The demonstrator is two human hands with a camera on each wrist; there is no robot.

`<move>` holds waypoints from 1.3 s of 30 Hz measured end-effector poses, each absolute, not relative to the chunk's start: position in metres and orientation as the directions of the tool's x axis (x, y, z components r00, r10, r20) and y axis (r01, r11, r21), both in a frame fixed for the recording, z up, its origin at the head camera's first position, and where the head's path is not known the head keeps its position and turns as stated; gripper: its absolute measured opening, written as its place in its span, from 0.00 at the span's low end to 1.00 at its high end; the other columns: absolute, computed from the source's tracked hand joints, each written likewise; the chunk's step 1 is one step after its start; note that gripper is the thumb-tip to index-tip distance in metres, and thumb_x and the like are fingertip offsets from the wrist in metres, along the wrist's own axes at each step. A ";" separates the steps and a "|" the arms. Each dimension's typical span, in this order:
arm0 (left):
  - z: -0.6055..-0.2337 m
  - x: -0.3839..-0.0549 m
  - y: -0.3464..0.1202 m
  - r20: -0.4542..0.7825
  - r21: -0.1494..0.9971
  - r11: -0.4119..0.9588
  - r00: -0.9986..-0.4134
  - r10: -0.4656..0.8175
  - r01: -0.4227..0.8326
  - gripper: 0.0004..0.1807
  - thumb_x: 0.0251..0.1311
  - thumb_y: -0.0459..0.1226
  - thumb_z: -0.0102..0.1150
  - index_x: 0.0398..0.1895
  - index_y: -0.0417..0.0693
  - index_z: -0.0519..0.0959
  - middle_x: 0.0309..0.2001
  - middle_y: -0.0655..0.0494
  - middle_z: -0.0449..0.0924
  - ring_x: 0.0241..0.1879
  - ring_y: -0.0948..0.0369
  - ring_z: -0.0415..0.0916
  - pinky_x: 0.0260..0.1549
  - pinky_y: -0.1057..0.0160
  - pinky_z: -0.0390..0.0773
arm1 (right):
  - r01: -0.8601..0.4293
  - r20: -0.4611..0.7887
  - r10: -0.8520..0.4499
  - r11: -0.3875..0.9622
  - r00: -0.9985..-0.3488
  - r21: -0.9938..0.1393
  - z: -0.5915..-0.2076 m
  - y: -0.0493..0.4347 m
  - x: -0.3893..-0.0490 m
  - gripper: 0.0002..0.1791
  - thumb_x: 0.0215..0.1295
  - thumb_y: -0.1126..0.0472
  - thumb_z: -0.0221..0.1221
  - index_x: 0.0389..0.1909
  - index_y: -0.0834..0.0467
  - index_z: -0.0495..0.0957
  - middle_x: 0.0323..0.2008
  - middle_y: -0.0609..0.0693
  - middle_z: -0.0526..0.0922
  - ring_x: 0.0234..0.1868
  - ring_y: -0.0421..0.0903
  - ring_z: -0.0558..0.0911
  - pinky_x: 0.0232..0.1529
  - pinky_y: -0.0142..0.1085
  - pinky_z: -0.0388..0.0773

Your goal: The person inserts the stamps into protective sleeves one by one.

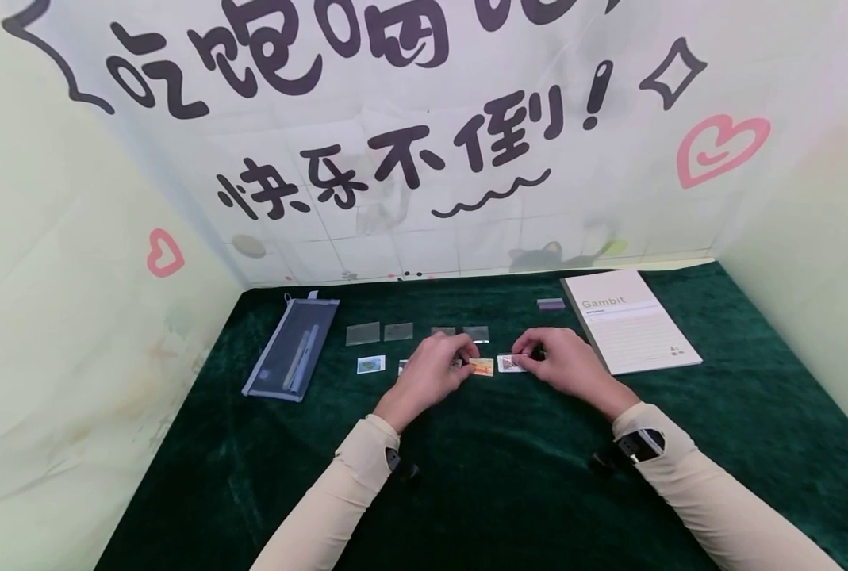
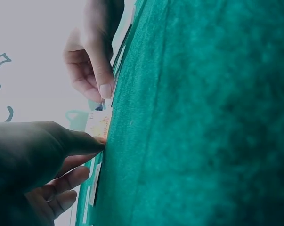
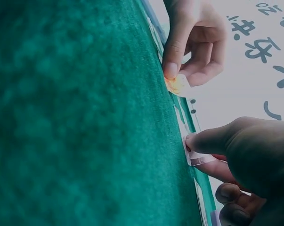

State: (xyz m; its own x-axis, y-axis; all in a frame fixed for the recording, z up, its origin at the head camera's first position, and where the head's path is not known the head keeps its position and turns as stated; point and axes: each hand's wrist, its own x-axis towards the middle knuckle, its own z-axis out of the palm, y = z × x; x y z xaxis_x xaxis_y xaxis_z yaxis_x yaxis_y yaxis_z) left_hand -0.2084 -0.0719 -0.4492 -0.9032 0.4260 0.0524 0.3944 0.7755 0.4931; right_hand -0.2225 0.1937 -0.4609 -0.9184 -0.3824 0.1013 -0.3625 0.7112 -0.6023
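My left hand pinches the left end of a small orange stamp between thumb and fingers; the stamp tilts up off the cloth in the right wrist view. To its right, my right hand pinches a small clear sleeve at its edge. A pale stamp with a dark print shows right at those fingertips in the head view. Farther left lies a blue-green stamp. Other stamps in the row are partly hidden behind my left hand.
Several clear sleeves lie in a row behind the stamps. At the left is a zipped mesh pouch with pens inside. A white notepad and a small purple block are at the right. Dark green cloth covers the table.
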 end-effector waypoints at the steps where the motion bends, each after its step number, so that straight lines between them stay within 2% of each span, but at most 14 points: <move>1: -0.449 -0.208 -0.072 0.053 0.495 0.775 -0.904 0.424 0.393 0.09 0.72 0.40 0.71 0.51 0.61 0.85 0.47 0.62 0.84 0.46 0.63 0.75 0.48 0.62 0.81 | -0.369 0.107 -0.385 0.715 -0.917 -0.594 -0.461 0.193 -0.223 0.04 0.70 0.57 0.72 0.44 0.49 0.89 0.35 0.44 0.89 0.33 0.42 0.79 0.37 0.37 0.73; 5: -0.449 -0.206 -0.073 0.059 0.509 0.767 -0.905 0.422 0.390 0.09 0.73 0.39 0.70 0.52 0.61 0.85 0.47 0.62 0.84 0.45 0.63 0.75 0.47 0.63 0.81 | -0.391 0.132 -0.387 0.731 -0.912 -0.559 -0.461 0.191 -0.223 0.06 0.69 0.56 0.73 0.44 0.49 0.90 0.38 0.46 0.88 0.38 0.44 0.81 0.42 0.43 0.77; 11: -0.450 -0.204 -0.076 0.072 0.563 0.730 -0.902 0.425 0.388 0.09 0.75 0.39 0.67 0.54 0.61 0.84 0.49 0.62 0.84 0.45 0.64 0.77 0.49 0.63 0.83 | -0.414 0.149 -0.401 0.734 -0.904 -0.538 -0.458 0.189 -0.225 0.10 0.69 0.56 0.74 0.47 0.52 0.90 0.47 0.52 0.88 0.49 0.51 0.84 0.55 0.56 0.81; 13: -0.451 -0.203 -0.077 0.076 0.582 0.714 -0.900 0.428 0.389 0.09 0.75 0.39 0.66 0.55 0.60 0.84 0.50 0.61 0.85 0.47 0.64 0.78 0.51 0.63 0.84 | -0.417 0.149 -0.406 0.724 -0.902 -0.549 -0.455 0.189 -0.228 0.09 0.70 0.56 0.73 0.48 0.53 0.89 0.48 0.53 0.89 0.48 0.51 0.84 0.54 0.53 0.82; 17: -0.452 -0.203 -0.079 0.081 0.615 0.688 -0.898 0.433 0.387 0.10 0.75 0.38 0.66 0.55 0.60 0.84 0.52 0.61 0.86 0.49 0.65 0.80 0.55 0.61 0.85 | -0.416 0.144 -0.415 0.697 -0.898 -0.584 -0.447 0.183 -0.237 0.09 0.74 0.57 0.69 0.51 0.55 0.88 0.46 0.52 0.90 0.38 0.47 0.81 0.42 0.42 0.79; 19: -0.452 -0.202 -0.080 0.081 0.621 0.683 -0.898 0.432 0.384 0.11 0.75 0.38 0.66 0.56 0.59 0.84 0.53 0.60 0.86 0.50 0.65 0.81 0.56 0.60 0.86 | -0.411 0.129 -0.424 0.687 -0.896 -0.599 -0.443 0.178 -0.243 0.11 0.75 0.58 0.68 0.53 0.56 0.88 0.46 0.52 0.90 0.35 0.45 0.80 0.40 0.40 0.79; 24: -0.455 -0.201 -0.082 0.095 0.629 0.670 -0.895 0.436 0.393 0.11 0.75 0.38 0.66 0.56 0.58 0.84 0.52 0.60 0.87 0.50 0.66 0.82 0.56 0.61 0.86 | -0.364 0.046 -0.435 0.685 -0.899 -0.631 -0.443 0.161 -0.258 0.15 0.77 0.56 0.66 0.58 0.58 0.85 0.48 0.55 0.89 0.44 0.47 0.86 0.50 0.47 0.86; 28: -0.458 -0.202 -0.082 0.113 0.624 0.666 -0.891 0.440 0.409 0.10 0.75 0.38 0.65 0.55 0.59 0.84 0.51 0.61 0.88 0.49 0.67 0.82 0.54 0.62 0.85 | -0.358 0.024 -0.441 0.695 -0.897 -0.623 -0.448 0.148 -0.266 0.18 0.77 0.55 0.66 0.61 0.59 0.84 0.50 0.57 0.87 0.48 0.51 0.85 0.54 0.51 0.85; 32: -0.460 -0.202 -0.081 0.123 0.621 0.665 -0.890 0.440 0.415 0.09 0.75 0.38 0.66 0.54 0.59 0.85 0.51 0.62 0.87 0.48 0.67 0.82 0.53 0.63 0.85 | -0.389 0.050 -0.446 0.712 -0.894 -0.584 -0.452 0.141 -0.270 0.18 0.74 0.54 0.69 0.58 0.61 0.86 0.49 0.59 0.84 0.47 0.52 0.82 0.51 0.50 0.83; 39: -0.458 -0.199 -0.080 0.128 0.626 0.663 -0.893 0.432 0.411 0.09 0.75 0.38 0.66 0.54 0.59 0.85 0.51 0.61 0.87 0.48 0.66 0.82 0.54 0.62 0.85 | -0.365 0.048 -0.422 0.717 -0.906 -0.594 -0.451 0.138 -0.269 0.09 0.70 0.57 0.72 0.44 0.57 0.86 0.45 0.57 0.83 0.45 0.52 0.80 0.48 0.47 0.79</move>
